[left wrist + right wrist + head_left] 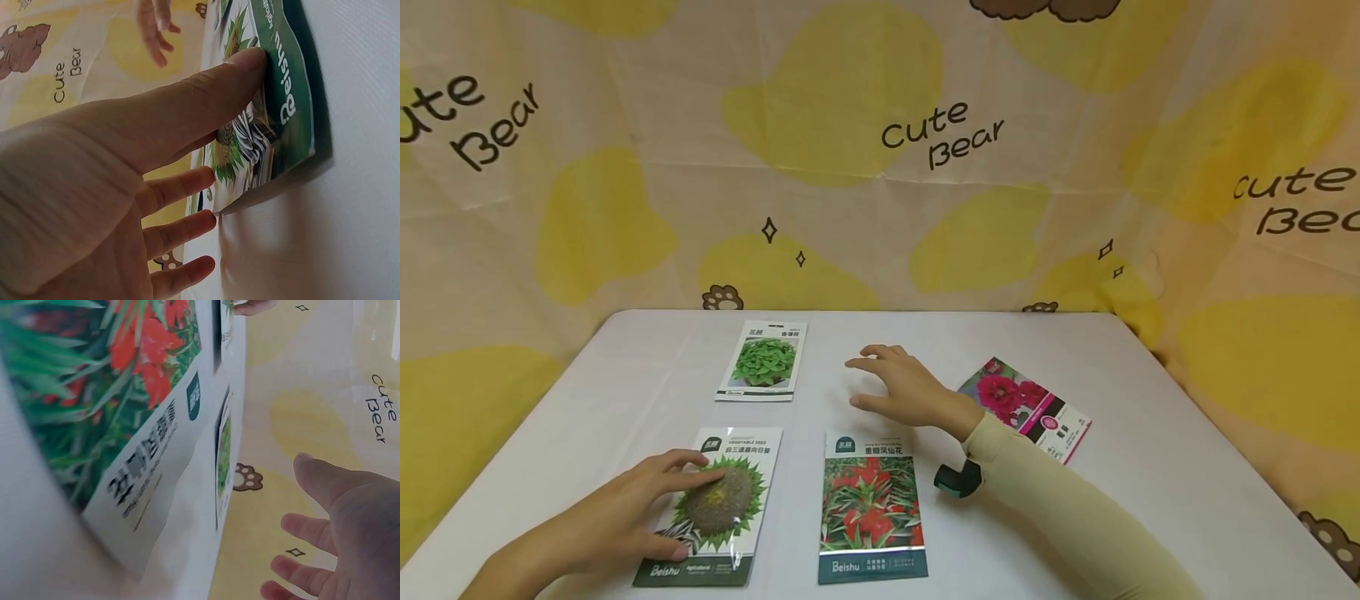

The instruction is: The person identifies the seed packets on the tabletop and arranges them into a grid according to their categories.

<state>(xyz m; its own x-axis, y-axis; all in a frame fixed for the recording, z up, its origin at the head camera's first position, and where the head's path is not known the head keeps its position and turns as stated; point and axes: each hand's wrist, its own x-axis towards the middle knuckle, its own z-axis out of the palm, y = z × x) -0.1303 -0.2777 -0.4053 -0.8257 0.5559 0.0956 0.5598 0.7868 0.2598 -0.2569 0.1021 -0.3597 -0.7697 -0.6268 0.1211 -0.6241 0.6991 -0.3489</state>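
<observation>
A sunflower seed packet (pixel 722 492) lies at the front left of the table. My left hand (pixel 625 508) rests over its left side, fingers spread and mostly straight; in the left wrist view the thumb (pixel 244 62) touches the printed front near the green Beishu band. My right hand (pixel 898 387) hovers over the middle of the table, fingers loosely bent and holding nothing. Below it, nearer me, lies a seed packet with red flowers (pixel 871 508). Behind the right wrist, a pink-flower packet (pixel 1037 412) sits at an angle, partly covered by the forearm.
A green-leaf seed packet (pixel 765 362) lies toward the back left of the white table (pixel 647 367). A small dark object (pixel 958 481) shows beside my right sleeve. A yellow printed cloth (pixel 850 167) hangs behind the table.
</observation>
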